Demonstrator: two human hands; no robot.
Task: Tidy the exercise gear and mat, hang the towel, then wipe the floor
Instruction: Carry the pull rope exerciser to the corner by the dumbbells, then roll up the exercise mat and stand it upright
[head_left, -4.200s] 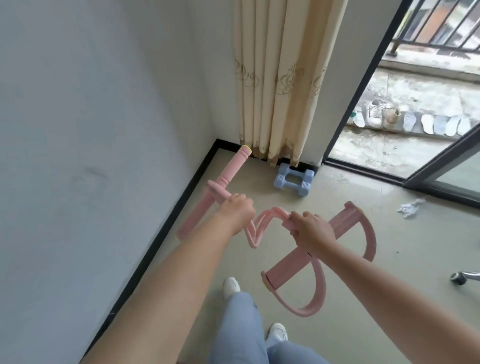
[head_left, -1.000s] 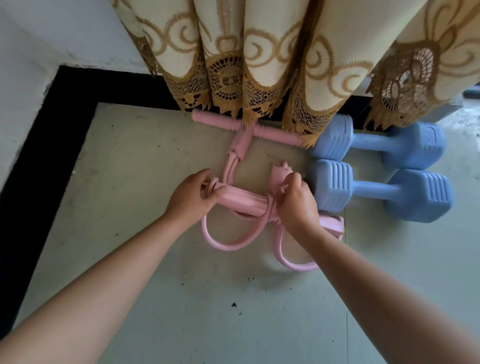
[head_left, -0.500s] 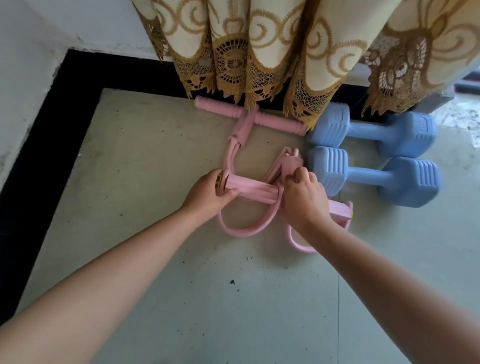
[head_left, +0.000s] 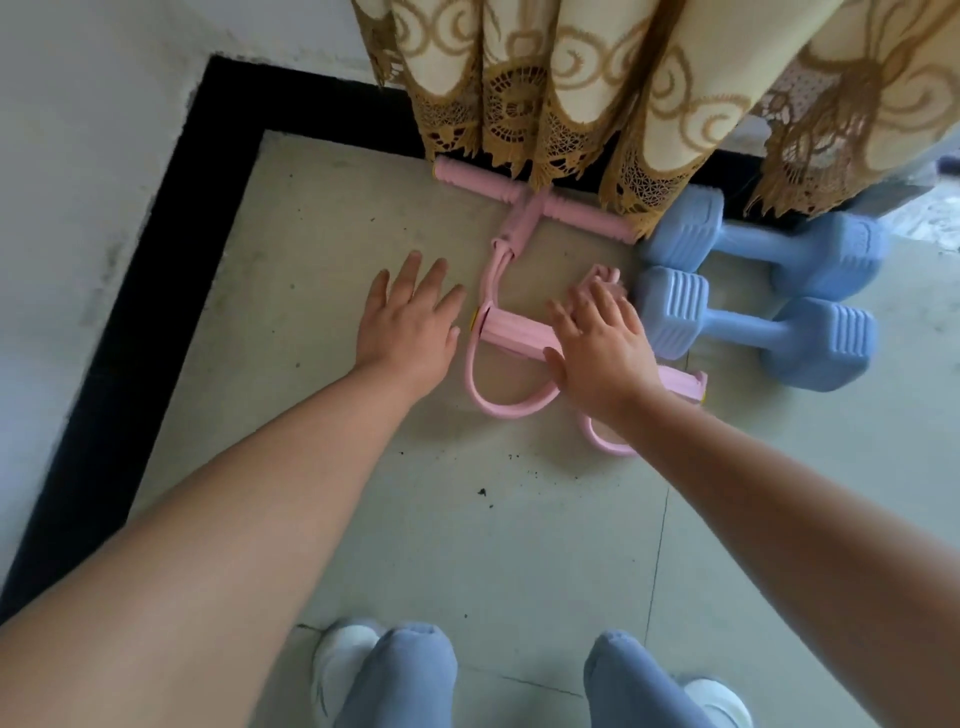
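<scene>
A pink pedal resistance puller (head_left: 511, 332) lies folded on the floor in the room's corner, its handle bar tucked under the curtain hem. Two light blue dumbbells (head_left: 753, 322) lie side by side just right of it. My left hand (head_left: 410, 322) hovers with fingers spread just left of the puller's foot pedal, holding nothing. My right hand (head_left: 602, 348) is also spread flat, over the right part of the pedal; whether it touches the puller I cannot tell. The right loop of the puller is partly hidden under my right wrist.
A cream curtain (head_left: 649, 93) with brown lace hem hangs over the far wall. A black skirting (head_left: 156, 249) runs along the white wall at the left. Dark specks of dirt (head_left: 483, 491) dot the tiled floor. My knees and white shoes (head_left: 343, 670) are at the bottom.
Both hands have let go of the pink puller and opened flat; the left one moved away to the left. The puller now lies still on the floor beside the dumbbells.
</scene>
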